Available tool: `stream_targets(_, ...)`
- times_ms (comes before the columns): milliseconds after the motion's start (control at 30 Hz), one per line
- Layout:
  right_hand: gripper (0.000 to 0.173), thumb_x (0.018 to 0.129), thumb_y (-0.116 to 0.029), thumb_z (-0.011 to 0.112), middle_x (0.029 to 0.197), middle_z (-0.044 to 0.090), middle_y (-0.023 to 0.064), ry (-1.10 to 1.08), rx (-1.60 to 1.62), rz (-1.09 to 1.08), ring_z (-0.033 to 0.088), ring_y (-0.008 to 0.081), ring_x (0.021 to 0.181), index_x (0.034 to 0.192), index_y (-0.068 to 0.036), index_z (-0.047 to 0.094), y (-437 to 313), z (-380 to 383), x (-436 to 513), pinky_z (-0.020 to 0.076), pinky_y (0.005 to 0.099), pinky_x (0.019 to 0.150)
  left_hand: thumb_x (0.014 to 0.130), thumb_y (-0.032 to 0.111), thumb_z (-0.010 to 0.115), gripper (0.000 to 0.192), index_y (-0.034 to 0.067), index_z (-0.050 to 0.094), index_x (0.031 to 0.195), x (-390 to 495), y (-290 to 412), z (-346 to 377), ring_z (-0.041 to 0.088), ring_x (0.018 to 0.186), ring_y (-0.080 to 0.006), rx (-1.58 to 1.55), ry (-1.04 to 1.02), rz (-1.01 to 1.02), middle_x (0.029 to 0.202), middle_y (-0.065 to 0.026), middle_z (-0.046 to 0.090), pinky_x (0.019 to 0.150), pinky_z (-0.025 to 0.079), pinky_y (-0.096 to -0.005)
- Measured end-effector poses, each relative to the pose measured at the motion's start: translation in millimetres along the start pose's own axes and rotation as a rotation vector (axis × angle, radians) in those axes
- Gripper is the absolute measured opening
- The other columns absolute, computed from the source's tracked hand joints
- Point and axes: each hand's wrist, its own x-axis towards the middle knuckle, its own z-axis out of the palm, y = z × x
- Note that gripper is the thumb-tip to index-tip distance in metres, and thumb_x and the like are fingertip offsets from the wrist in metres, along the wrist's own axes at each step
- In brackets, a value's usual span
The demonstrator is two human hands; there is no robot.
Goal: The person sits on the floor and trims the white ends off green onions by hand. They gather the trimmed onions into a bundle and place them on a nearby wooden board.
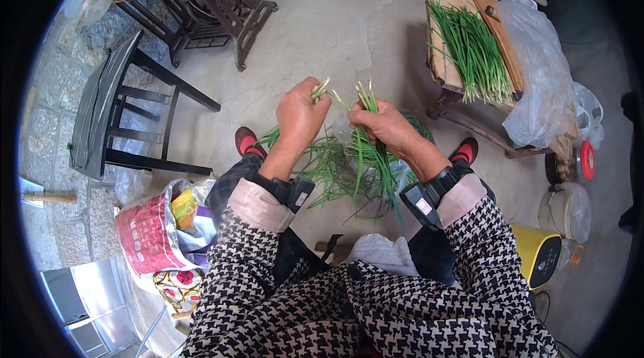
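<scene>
My left hand (303, 112) is closed around a few green stalks; their pale ends stick up past the fingers and green leaves trail out behind it. Just to its right, my right hand (383, 124) grips a bunch of green stalks (369, 101), probably garlic chives, pale ends up and leaves hanging down. One stalk leans from this bunch towards my left hand. Loose green leaves (327, 167) lie on the floor below and between the hands. More greens rest in a clear plastic bag (402, 172) under my right hand, partly hidden by it.
A neat pile of green stalks (470, 51) lies on a wooden bench (443, 69) at the right, beside a plastic bag (533, 71). A black chair (113, 121) and a filled red-and-white bag (151, 232) are at the left. A yellow appliance (523, 252) stands at the lower right.
</scene>
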Motion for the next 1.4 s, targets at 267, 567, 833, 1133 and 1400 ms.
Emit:
stream_targets(267,0.015,0.079,-0.019,0.060,0.069,0.056,0.0014,-0.030,0.020,0.016,0.038,0.0056,0.045,0.080,-0.005,0.056,3,-4,0,0.0311,0.0219,0.041,0.074,0.019,0.057,0.015,0.005,0.060,0.079,12,-20,-9,0.059,0.065,-0.0362,0.010,0.123,-0.097,0.067,-0.0163,0.060,0.057,0.046,-0.0427)
stream_targets(567,0.016,0.084,-0.022,0.059,0.079,0.058,0.0030,-0.090,0.184,0.058,0.037,0.0031,0.047,0.083,-0.008,0.052,0,-5,0,0.0315,0.0185,0.042,0.082,0.021,0.058,0.022,0.000,0.065,0.083,6,-23,-6,0.049,0.056,-0.0109,-0.303,-0.105,-0.152,0.059,-0.0011,0.052,0.052,0.039,-0.0272)
stream_targets(833,0.017,0.086,-0.023,0.059,0.080,0.059,0.0035,-0.105,0.208,0.075,0.038,0.0032,0.048,0.088,-0.009,0.051,0,-1,0,0.0321,0.0186,0.043,0.083,0.025,0.062,0.020,0.006,0.064,0.078,-5,4,-5,0.036,0.046,-0.0031,-0.747,-0.390,-0.397,0.058,0.0048,0.048,0.041,0.026,-0.0201)
stream_targets(1133,0.016,0.085,-0.020,0.059,0.079,0.061,0.0055,-0.068,0.196,0.065,0.039,0.0044,0.045,0.089,-0.005,0.054,4,2,3,0.0326,0.0206,0.040,0.084,0.017,0.064,0.015,0.007,0.055,0.077,-5,6,-3,0.033,0.041,-0.0021,-0.995,-0.337,-0.541,0.058,0.0051,0.045,0.037,0.023,-0.0187)
stream_targets(1400,0.017,0.085,-0.020,0.059,0.076,0.061,0.0054,-0.096,0.122,0.050,0.040,0.0046,0.045,0.086,-0.004,0.057,4,2,3,0.0332,0.0205,0.039,0.084,0.017,0.064,0.016,0.006,0.054,0.078,-2,4,-4,0.030,0.040,-0.0029,-1.109,-0.253,-0.586,0.060,0.0040,0.045,0.037,0.022,-0.0186)
